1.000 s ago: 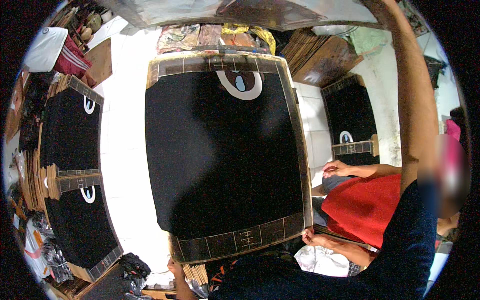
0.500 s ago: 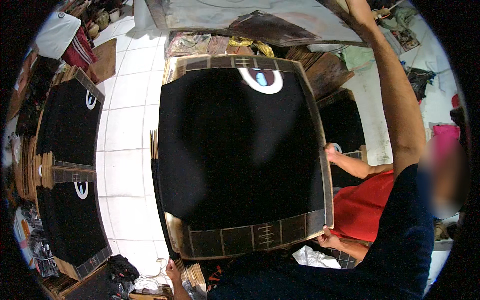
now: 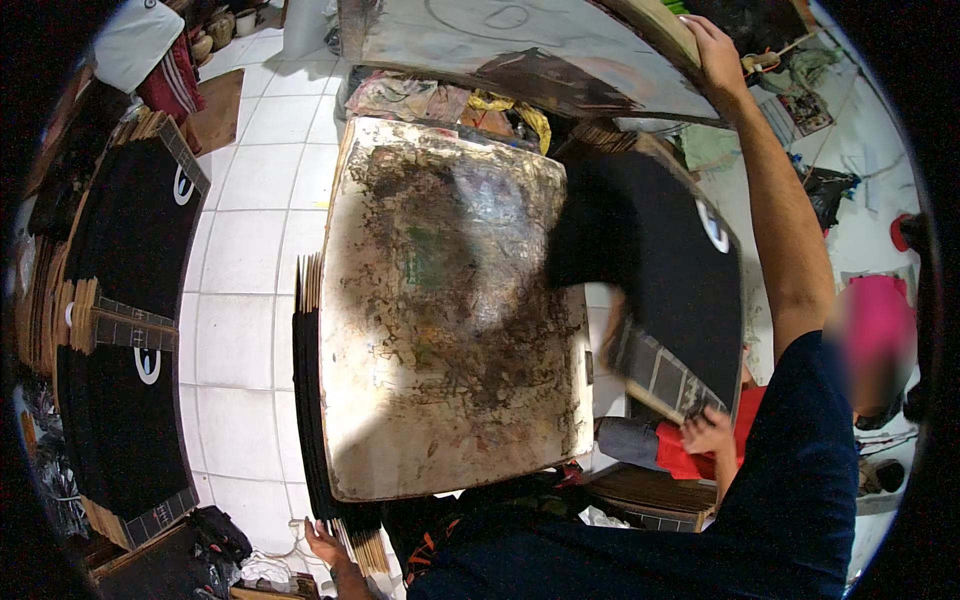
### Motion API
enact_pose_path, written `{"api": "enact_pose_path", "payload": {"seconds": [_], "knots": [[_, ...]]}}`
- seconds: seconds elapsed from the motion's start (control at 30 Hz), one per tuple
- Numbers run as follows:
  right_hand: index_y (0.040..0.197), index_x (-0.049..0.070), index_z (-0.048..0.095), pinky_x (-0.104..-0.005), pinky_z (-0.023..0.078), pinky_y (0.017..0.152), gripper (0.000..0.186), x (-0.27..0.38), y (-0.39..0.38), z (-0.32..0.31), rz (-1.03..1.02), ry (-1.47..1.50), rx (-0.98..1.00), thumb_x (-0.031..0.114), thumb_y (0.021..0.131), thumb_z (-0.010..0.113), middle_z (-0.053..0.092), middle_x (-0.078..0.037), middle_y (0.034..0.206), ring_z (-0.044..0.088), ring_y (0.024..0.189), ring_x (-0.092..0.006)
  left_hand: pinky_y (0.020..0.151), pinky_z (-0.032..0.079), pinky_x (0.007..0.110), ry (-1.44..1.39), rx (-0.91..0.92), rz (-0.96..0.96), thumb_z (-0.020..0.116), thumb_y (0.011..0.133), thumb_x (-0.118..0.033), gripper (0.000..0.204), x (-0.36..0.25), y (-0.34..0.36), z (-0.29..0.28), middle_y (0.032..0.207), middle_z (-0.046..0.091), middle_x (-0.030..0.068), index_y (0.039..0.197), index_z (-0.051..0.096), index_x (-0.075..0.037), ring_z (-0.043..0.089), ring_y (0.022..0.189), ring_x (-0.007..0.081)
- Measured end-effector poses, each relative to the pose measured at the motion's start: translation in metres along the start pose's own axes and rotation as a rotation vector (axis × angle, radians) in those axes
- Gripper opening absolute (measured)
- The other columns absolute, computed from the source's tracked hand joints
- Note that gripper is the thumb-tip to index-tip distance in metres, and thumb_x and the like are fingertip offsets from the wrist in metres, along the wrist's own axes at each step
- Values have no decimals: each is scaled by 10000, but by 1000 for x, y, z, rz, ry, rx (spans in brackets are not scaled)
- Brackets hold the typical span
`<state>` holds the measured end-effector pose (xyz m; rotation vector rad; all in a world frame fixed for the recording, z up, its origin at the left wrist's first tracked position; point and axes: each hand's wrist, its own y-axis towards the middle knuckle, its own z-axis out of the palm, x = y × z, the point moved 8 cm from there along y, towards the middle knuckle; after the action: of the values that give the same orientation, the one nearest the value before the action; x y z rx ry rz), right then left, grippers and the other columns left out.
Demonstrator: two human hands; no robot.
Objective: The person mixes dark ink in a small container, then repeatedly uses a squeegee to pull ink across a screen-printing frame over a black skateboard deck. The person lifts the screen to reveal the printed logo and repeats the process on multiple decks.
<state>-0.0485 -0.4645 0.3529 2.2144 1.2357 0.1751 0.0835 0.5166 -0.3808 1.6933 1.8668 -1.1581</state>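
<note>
My right arm reaches up on the right, and my right hand [image 3: 718, 65] grips the wooden edge of a raised screen frame [image 3: 420, 30]. My left hand [image 3: 322, 542], low at left, has its fingers loosely extended beside a stack of thin boards and black panels [image 3: 310, 390]. A bare, paint-crusted board [image 3: 450, 380] lies in the middle. To its right, a black panel [image 3: 680, 270] with a white eye print is tilted and partly blurred; the hand of a person in red [image 3: 707, 432] holds its taped edge.
On the left stand stacked black panels with eye prints [image 3: 120, 420], beside a tiled floor [image 3: 240, 340]. Crumpled rags [image 3: 420, 100] lie behind the board. A black bag [image 3: 215, 530] and cables sit low at left; scattered items lie at far right.
The printed black panel has moved off the middle board to the right in the person's hands, exposing the board. My right hand and screen frame are slightly lower; my left hand has shifted left.
</note>
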Motion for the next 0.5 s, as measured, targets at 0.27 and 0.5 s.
{"api": "enact_pose_path", "payload": {"seconds": [0.27,0.5], "knots": [[1093,-13,707,-410,485,964,348,60,-2,-22,-25,-2,-88,232,963,498,694,-196,1142,644,1101,-379,965,523,517,675,-66,140,370,1096,-192,393,-35,29,1,1180,674,294,1254,636,49,662,1085,452],[1107,21,726,-401,483,986,382,63,-13,-26,231,85,-131,313,960,530,707,-190,1166,655,1129,-349,670,541,497,912,-544,737,563,977,-145,180,-258,147,-101,940,735,155,1076,699,-82,708,807,374]]}}
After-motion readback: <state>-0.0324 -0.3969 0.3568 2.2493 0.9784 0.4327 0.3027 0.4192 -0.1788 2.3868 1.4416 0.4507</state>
